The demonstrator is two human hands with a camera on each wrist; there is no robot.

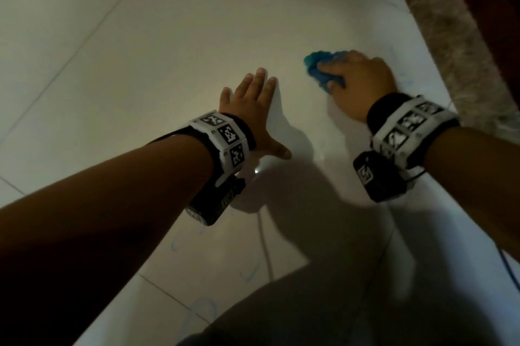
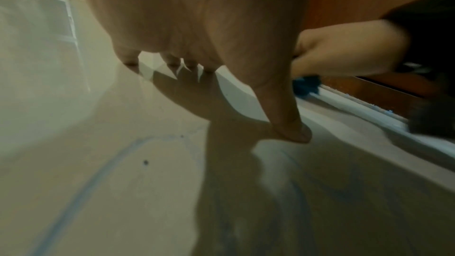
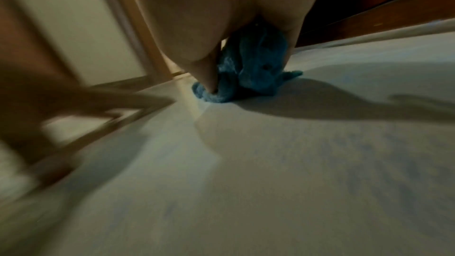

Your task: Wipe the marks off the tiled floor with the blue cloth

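Nearest us, faint blue marks (image 1: 251,275) cross the tiled floor (image 1: 140,50). Beyond them our left hand (image 1: 254,109) lies flat on the floor, fingers spread. Farther right of it, our right hand (image 1: 363,78) grips the bunched blue cloth (image 1: 318,67), pressed to the floor

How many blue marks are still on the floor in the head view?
4 faint blue marks: one beneath the left forearm, one nearer the knee, a loop at the bottom, one beside the right hand. Arms and shadows may hide more.
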